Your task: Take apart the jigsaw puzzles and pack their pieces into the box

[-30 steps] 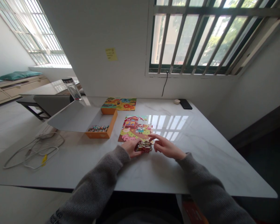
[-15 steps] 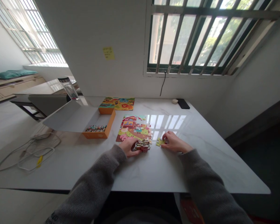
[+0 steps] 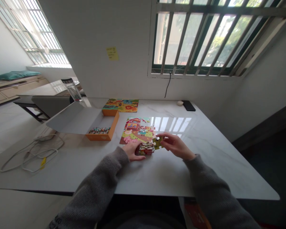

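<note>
The left grip [image 3: 132, 150] holds stacked puzzle pieces [image 3: 147, 149], the right grip [image 3: 175, 145] a yellow-green piece [image 3: 157, 142] beside the farm puzzle [image 3: 136, 132].

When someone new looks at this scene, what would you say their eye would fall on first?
Probably the colourful, partly assembled farm jigsaw puzzle in the middle of the white marbled table. Just in front of it, the left hand grips a stack of puzzle pieces, and the right hand holds a greenish puzzle piece. Next might come the orange box to the left and the bright barred window above.
</note>
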Demonstrator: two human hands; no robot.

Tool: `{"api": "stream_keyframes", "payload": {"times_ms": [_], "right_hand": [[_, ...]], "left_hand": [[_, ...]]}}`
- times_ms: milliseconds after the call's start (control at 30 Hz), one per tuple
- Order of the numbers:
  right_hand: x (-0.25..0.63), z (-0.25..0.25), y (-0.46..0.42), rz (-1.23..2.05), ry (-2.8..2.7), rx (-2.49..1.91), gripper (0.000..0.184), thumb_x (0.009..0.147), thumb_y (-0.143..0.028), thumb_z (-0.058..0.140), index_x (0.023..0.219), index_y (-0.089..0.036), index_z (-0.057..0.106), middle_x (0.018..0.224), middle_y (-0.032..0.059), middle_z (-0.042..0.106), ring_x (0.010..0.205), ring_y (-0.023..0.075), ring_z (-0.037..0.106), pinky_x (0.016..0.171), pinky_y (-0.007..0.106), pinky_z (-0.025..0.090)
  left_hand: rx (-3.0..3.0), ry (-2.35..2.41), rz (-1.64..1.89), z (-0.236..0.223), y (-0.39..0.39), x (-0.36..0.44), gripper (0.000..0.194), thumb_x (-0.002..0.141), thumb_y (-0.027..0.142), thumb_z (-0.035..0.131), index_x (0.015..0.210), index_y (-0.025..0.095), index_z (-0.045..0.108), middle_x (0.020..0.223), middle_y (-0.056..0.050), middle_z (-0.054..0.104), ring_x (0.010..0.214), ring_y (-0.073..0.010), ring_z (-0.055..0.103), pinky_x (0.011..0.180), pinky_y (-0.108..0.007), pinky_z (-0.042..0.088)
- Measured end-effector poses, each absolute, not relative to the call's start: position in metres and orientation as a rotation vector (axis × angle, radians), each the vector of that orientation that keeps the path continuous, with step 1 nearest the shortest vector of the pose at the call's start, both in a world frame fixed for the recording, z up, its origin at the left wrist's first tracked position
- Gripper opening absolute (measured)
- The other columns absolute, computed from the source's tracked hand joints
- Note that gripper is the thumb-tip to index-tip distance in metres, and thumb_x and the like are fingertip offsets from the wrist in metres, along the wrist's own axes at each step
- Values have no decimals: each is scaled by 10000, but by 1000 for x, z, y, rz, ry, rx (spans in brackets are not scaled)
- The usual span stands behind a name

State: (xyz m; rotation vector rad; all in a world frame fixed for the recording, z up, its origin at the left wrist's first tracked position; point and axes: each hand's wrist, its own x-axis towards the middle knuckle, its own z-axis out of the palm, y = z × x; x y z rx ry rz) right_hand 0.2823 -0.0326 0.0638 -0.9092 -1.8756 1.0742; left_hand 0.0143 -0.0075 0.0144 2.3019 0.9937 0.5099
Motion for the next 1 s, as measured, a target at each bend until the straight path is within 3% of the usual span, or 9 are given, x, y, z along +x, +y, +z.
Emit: {"api": "stream_keyframes", "payload": {"times_ms": [167, 367, 600, 733, 900, 1000], "right_hand": [[255, 57, -46, 788, -2186, -880, 338, 894, -202, 579, 1228, -239, 616, 870, 17, 645, 686, 130, 561, 661, 281, 517], [237, 51, -52, 504, -2444, -780, 236, 953, -191, 527, 1133, -247, 669, 1045, 80, 644, 941, 208, 611, 827, 349, 519], [228, 49, -58, 299, -2536, -835, 266, 986, -210, 477, 1168, -267, 662, 977, 78, 645, 899, 220, 592, 810, 363, 503], [231, 46, -55, 412, -2430, -775, 265, 981, -210, 481, 1172, -275, 652, 1020, 69, 624, 924, 203, 592, 821, 338, 508], [257, 40, -20, 450, -2081, -1027, 235, 960, -192, 477, 1102, -217, 662, 889, 42, 590, 692, 143, 537, 681, 285, 479], [274, 25, 12, 387, -2066, -1226, 253, 936, -208, 506, 1142, -184, 650, 906, 52, 583, 747, 161, 549, 749, 309, 478]], "left_hand": [[2231, 955, 485, 12, -6, 10, 753, 622, 471, 832, 1239, 155, 540, 1055, -105, 694, 929, -268, 666, 843, -400, 529], [2280, 967, 462, 18, -10, 12, 645, 643, 465, 812, 1157, 167, 561, 1011, -77, 684, 891, -254, 654, 800, -367, 520], [2375, 973, 416, 16, -9, 15, 437, 750, 396, 711, 1087, 162, 561, 1005, -93, 689, 894, -255, 659, 779, -345, 509], [2396, 1043, 399, 15, -11, 18, 358, 783, 385, 670, 1059, 178, 571, 985, -83, 701, 883, -250, 667, 759, -332, 503], [2411, 1111, 376, 17, -14, 22, 450, 780, 407, 674, 1149, 167, 580, 1031, -120, 712, 909, -303, 678, 755, -376, 509], [2407, 1149, 329, 20, -14, 24, 482, 785, 422, 679, 1181, 167, 574, 1041, -122, 716, 916, -301, 687, 769, -380, 519]]}}
